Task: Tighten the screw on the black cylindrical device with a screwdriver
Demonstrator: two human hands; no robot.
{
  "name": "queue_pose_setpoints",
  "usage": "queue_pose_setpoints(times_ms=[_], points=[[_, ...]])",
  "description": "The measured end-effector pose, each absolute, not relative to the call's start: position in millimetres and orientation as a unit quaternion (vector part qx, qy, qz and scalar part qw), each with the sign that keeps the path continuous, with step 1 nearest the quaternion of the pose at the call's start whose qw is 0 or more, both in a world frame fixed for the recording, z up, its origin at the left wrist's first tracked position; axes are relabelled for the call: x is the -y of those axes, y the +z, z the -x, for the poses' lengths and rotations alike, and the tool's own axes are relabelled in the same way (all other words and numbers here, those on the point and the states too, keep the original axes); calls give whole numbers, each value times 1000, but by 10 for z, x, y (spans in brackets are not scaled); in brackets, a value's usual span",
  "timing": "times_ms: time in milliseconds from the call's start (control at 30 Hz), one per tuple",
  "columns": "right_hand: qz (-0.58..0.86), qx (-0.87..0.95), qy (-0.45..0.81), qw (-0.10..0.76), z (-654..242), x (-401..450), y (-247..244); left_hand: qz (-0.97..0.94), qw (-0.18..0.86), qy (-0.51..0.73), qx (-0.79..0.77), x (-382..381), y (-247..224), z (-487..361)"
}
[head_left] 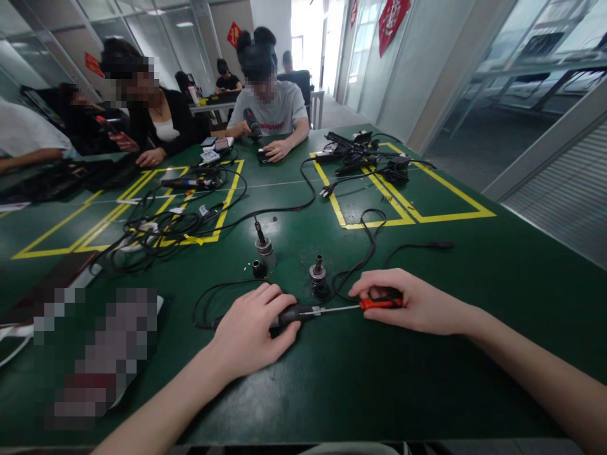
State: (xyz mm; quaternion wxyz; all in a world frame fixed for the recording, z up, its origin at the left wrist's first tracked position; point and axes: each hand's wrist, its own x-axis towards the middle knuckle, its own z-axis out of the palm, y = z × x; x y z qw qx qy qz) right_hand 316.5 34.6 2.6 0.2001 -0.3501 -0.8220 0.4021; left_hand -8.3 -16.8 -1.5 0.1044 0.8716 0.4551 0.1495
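Observation:
My left hand [256,332] is closed around a slim black corded tool [294,315], which lies on the green table with its metal end pointing right. In my right hand [412,300] is a red-and-black screwdriver [342,309], held by the handle. Its thin shaft reaches left to the tool's metal end; whether the tip sits in a screw is too small to tell. Just beyond stand a metal cylinder with a shaft [266,249] and a shorter metal piece [317,272]. A black cap [258,268] and a black ring [321,291] lie beside them.
Tangled cables [156,227] spread over the left of the green table [360,385]; more cables and devices [351,151] lie back right. A blurred-out flat object [102,360] rests at left. Across the table a person [270,104] holds a power drill [253,123]; others sit further left.

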Motion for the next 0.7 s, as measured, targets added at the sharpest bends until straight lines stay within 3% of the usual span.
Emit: queue_pose_setpoints(times_ms=[700], points=[[362, 815, 405, 202, -3122, -401, 10, -870, 101, 146, -461, 118, -49, 54]])
